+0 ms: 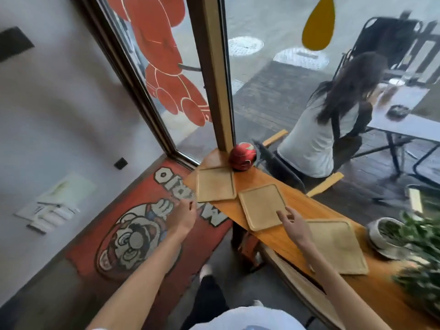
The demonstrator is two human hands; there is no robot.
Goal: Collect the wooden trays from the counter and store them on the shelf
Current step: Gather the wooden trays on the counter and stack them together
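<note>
A person's pale shirt (247, 320) fills the bottom edge as 2 bare forearms reach out over a narrow wooden worktop (297, 236) set along a café window. The right hand (294, 225) hovers with fingers (281, 216) spread and empty, tips touching the near right corner of the middle tray (260, 207), which lies skewed like a diamond across the board. The left hand (183, 216) hangs out over the floor mat (147, 210), fingers loosely curled and holding nothing, just off the near left corner of the far tray (214, 184). A third tray (338, 246) lies nearest of the 3, under and right of the right forearm, beside a potted plant (390, 232). So each hand has its own tray directly ahead, the right the closer to a grip. Behind the far tray, a red helmet (242, 156) stands against the window post. No shelf is in view; all 3 trays look yet to be gathered. Outside the glass, a seated person (321, 129) faces away.
</note>
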